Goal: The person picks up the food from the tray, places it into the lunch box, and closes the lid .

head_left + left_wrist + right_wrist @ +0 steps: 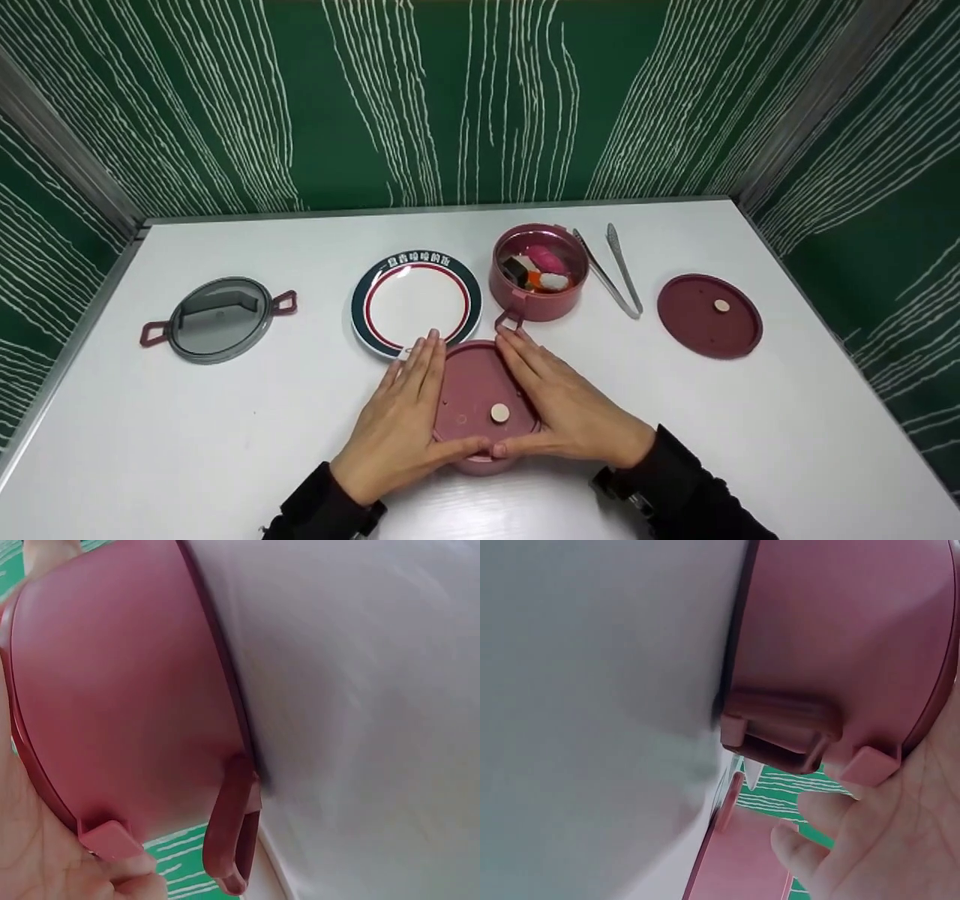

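Note:
Near the front middle of the table stands a pink round lunch pot (127, 690). On its top lies a pink lid (476, 382) with a cream knob (500, 412). My left hand (405, 420) rests along the lid's left side, fingers straight and pointing away from me. Across from it, my right hand (574, 412) lies on the lid's right edge in the same way. Both thumbs meet at the front rim. In the right wrist view a dark red handle (780, 731) and a pink clip tab (871, 765) show on the pot's side.
Behind the pot is a dark-rimmed plate (364, 319). A second pink pot (536, 306) holds several food pieces, with metal tongs (626, 281) beside it. At right lies a dark red lid (694, 322); at left, a grey see-through lid-like piece (217, 319) with two handles.

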### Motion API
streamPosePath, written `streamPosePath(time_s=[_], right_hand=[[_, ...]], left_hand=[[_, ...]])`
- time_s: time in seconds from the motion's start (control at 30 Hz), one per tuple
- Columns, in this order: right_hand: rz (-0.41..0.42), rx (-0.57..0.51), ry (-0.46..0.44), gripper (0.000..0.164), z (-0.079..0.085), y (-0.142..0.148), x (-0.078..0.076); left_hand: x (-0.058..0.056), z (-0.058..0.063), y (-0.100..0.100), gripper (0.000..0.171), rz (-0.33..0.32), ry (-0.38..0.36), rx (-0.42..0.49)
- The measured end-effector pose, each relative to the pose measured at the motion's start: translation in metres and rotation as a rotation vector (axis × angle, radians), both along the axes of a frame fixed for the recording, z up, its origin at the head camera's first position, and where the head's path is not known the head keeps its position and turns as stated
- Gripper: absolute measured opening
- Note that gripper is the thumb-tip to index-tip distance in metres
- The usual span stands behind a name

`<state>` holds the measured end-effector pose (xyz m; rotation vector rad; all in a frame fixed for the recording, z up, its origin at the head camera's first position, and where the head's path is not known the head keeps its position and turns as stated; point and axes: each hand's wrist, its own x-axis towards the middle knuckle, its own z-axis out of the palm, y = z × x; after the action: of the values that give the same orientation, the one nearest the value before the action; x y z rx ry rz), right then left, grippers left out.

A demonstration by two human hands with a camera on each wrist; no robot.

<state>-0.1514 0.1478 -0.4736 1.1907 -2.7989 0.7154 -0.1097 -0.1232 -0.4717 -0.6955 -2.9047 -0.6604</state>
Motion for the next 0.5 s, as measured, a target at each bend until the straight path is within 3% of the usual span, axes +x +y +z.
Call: streamPosePath(time_s=[0.27, 0.5], right_hand=[[-0.036, 0.007, -0.086, 0.130, 0.005, -0.006, 0.008], [0.019, -0.059, -0.175, 0.137, 0.004, 0.005, 0.002]], left_hand=[[-0.008, 0.006, -0.013, 0.132, -0.046, -0.098, 0.023], [-0.008, 0.007, -0.019, 0.142, -0.046, -0.141, 0.014]])
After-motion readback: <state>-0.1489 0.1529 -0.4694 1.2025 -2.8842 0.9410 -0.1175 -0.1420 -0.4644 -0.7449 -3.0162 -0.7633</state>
